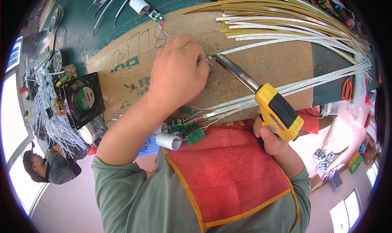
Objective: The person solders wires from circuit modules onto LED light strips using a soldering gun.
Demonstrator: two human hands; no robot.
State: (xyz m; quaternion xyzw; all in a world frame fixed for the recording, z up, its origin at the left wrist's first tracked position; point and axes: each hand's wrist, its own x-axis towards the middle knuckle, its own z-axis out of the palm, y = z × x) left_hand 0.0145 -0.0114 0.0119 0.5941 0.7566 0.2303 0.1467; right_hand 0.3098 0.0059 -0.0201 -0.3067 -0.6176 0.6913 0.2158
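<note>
My right hand (270,138) is wrapped round the grip of a yellow and black soldering gun (281,112). Its metal tip reaches left to the end of a white LED strip (265,43) that lies across the cardboard. Close to that tip, the fingers of my left hand (179,67) pinch a thin wire (209,60); its other end is hidden by the hand. Beyond my left hand lies a small green circuit board (156,16) with thin wires, beside a white cylindrical housing (139,5).
A cardboard sheet (261,69) covers the green table (73,16). At far right, many LED strips (253,8) fan out. Wired boards (197,136) and white housings (168,141) lie against my red apron. A black fan (83,99), grey cables (57,106) and a person (51,167) are left.
</note>
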